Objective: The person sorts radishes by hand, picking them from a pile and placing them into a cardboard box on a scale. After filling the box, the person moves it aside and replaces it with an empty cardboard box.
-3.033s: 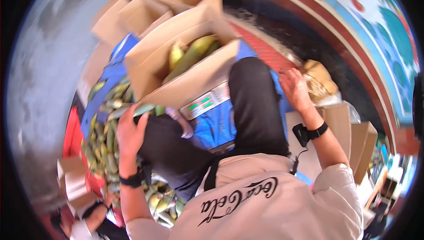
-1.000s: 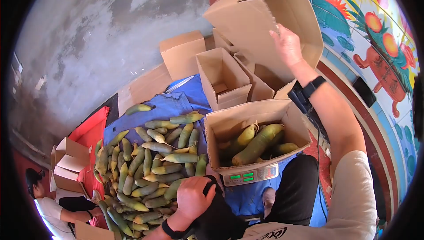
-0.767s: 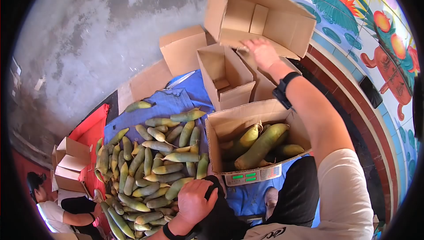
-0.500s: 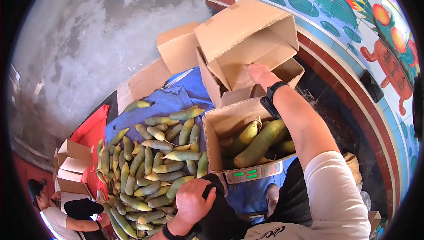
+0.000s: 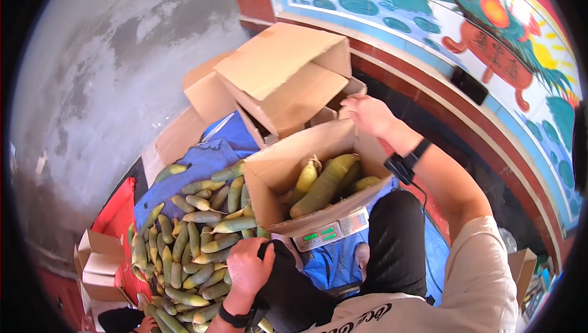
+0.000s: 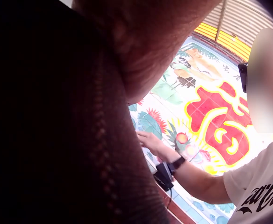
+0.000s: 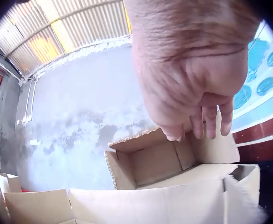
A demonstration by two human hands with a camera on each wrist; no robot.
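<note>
My left hand (image 5: 248, 265) rests on my dark-trousered knee, fingers relaxed and holding nothing. Past the near carton's back corner, my right hand (image 5: 367, 115) reaches out; in the right wrist view its fingers (image 7: 197, 123) hang loosely without gripping anything. The near carton (image 5: 300, 149) is open at the top and holds several large green radishes (image 5: 327, 186). Beneath it sits a digital scale (image 5: 343, 226) with lit green displays. Behind, an empty carton (image 5: 275, 57) lies tipped on other boxes, its opening towards me; the right wrist view shows its inside.
Many loose green radishes (image 5: 202, 247) lie heaped on a blue sheet (image 5: 226, 143) at the left. Another person's hand (image 5: 147, 324) shows at the lower left near a small open carton (image 5: 101, 259). A painted tile wall (image 5: 416, 2) bounds the right side.
My right hand swung the empty carton down onto the boxes behind, let go of it and came back towards the near carton. My left hand stayed on the knee lately; the head view turned.
</note>
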